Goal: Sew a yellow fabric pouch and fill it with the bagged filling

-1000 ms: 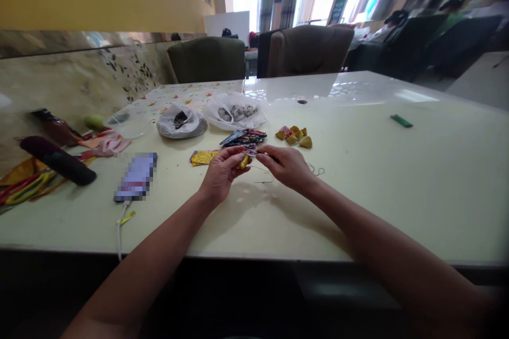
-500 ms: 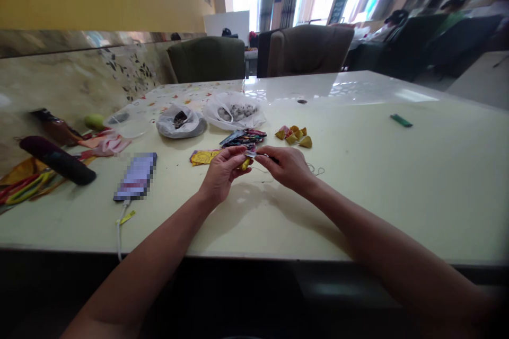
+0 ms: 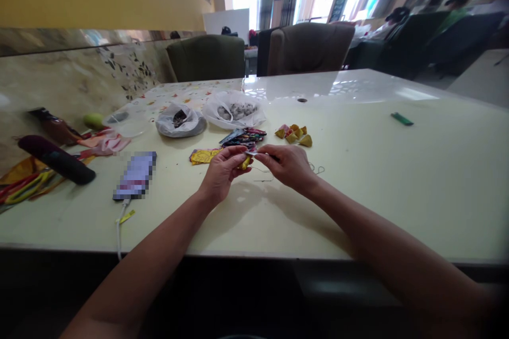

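Observation:
My left hand [image 3: 223, 171] pinches a small yellow piece [image 3: 245, 163] between thumb and fingers. My right hand [image 3: 287, 164] is closed on a thin pale tool [image 3: 252, 153] whose tip meets the yellow piece. Just behind the hands lies a pile of dark patterned fabric pieces [image 3: 242, 136], with flat yellow pieces [image 3: 203, 156] to its left. Several small yellow cone-like pieces [image 3: 293, 134] sit behind my right hand. Loose thread [image 3: 317, 169] lies on the table beside that hand.
Two white plastic bags [image 3: 181, 121] [image 3: 234, 109] stand behind the pile. At the left are a phone [image 3: 135, 175] with a cable, a dark cylinder [image 3: 58, 160], a bottle [image 3: 53, 126] and cloths [image 3: 105, 142]. A green object [image 3: 402, 118] lies far right. People sit beyond.

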Demonstrator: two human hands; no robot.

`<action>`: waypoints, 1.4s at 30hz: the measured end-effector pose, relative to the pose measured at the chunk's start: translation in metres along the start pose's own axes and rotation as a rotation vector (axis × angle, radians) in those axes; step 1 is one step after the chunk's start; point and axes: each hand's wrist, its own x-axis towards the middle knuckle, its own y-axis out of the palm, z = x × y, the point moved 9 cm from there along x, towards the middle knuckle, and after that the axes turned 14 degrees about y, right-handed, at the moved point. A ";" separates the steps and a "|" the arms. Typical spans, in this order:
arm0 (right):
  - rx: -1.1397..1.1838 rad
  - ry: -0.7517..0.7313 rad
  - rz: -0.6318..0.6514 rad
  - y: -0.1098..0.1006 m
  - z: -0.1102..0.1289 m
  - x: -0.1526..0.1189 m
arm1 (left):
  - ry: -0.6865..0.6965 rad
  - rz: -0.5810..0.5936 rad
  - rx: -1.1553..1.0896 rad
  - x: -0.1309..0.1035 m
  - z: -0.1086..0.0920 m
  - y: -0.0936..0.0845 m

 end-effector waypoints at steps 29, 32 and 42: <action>-0.074 -0.038 -0.017 -0.003 0.003 0.000 | 0.008 -0.024 0.002 0.001 -0.001 -0.002; -0.076 -0.016 -0.043 -0.006 0.001 0.001 | 0.018 -0.043 0.001 0.002 -0.003 -0.004; -0.098 -0.024 -0.001 0.002 0.002 0.000 | 0.011 -0.040 -0.009 0.001 0.000 -0.003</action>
